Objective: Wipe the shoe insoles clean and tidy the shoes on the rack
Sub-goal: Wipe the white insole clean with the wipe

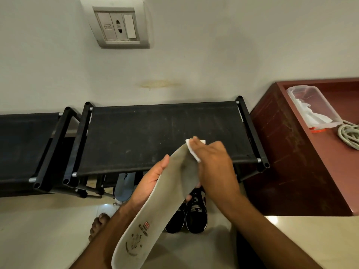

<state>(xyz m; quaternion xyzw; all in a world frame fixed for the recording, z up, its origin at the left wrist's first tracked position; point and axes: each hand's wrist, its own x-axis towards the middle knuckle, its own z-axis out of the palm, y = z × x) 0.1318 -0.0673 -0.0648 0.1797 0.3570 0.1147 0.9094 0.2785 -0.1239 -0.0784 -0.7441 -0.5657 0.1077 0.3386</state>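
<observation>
My left hand (150, 183) grips a long grey insole (155, 208) from underneath, thumb along its left edge, toe end pointing away from me. A printed logo shows near its heel end. My right hand (211, 164) presses a white wipe (195, 152) flat against the insole's toe part, fingers straight over it. Below the hands a pair of black sneakers (194, 216) stands on the floor in front of the black shoe rack (155, 133). A light blue shoe (124, 187) sits on a lower shelf of the rack.
A second black rack (25, 144) stands to the left. A brown wooden cabinet (291, 152) at the right carries a clear plastic box of wipes (312, 105) and a coiled cable (349, 134). A wall socket (118, 26) is above. My bare foot (98, 226) is on the tiled floor.
</observation>
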